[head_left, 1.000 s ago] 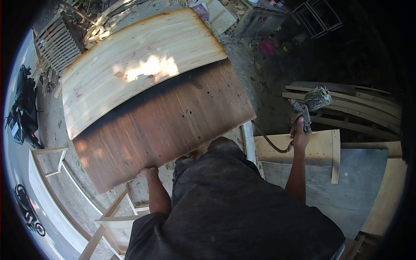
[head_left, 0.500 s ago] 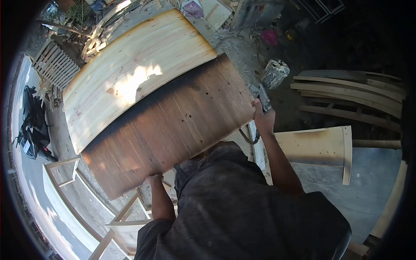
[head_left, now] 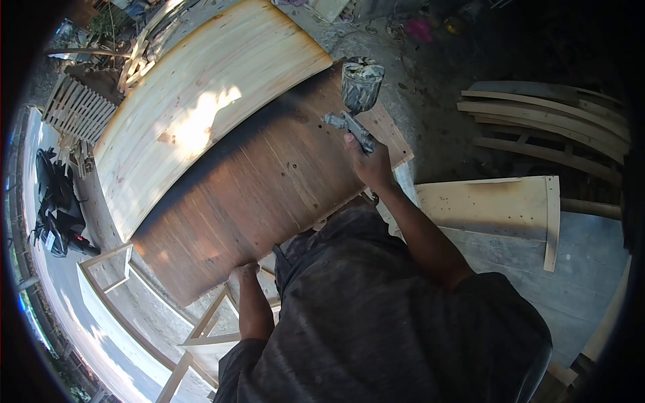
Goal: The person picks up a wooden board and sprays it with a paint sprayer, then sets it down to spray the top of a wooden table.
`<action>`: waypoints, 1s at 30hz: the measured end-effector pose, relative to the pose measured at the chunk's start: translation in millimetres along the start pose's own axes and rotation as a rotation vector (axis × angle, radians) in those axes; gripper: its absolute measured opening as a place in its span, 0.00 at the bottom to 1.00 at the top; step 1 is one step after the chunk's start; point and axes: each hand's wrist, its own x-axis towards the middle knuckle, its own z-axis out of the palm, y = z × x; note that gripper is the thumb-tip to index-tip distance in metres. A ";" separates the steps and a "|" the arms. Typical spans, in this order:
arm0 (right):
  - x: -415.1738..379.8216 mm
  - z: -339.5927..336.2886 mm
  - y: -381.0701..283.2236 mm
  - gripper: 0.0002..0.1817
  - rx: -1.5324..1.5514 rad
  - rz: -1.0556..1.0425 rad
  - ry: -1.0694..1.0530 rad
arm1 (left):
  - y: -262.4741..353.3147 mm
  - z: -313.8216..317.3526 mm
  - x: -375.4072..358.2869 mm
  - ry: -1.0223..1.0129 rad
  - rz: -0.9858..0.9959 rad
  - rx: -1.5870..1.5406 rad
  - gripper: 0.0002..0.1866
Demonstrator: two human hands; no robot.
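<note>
My right hand [head_left: 371, 163] is closed round the handle of a spray gun [head_left: 360, 131], which has a paint-smeared cup [head_left: 363, 84] on top. The gun is over the right part of a brown wooden board [head_left: 269, 181], its nozzle pointing left. My left hand [head_left: 244, 271] grips the board's near edge, with part of the fingers hidden. On the far part of the brown board lies a pale, curved wooden panel [head_left: 222, 87] with scorched-looking brown edges. A dark band runs over the brown board along the panel's near edge.
Light wooden frames [head_left: 208, 322] stand at the lower left. Curved wooden pieces [head_left: 537, 121] are stacked at the right, above a pale panel [head_left: 484, 205] with a dark stain. A motorcycle [head_left: 62, 201] stands at far left, near a slatted pallet [head_left: 77, 107].
My right hand has come off the board's right edge and moved left over the board, bringing the spray gun upright with it. My left hand stays at the near edge.
</note>
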 end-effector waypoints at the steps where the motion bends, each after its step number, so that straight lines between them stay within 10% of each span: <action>1: -0.5 2.3 -1.2 0.24 0.003 0.010 -0.036 | 0.0 -1.9 0.8 0.001 0.000 0.006 0.39; 20: 66.6 -44.6 46.5 0.27 -0.299 0.039 0.307 | -1.0 -14.8 18.7 0.014 -0.021 0.025 0.39; 30: 33.7 -31.5 24.7 0.26 -0.150 0.047 0.104 | 6.5 -23.7 28.0 0.018 -0.010 0.028 0.40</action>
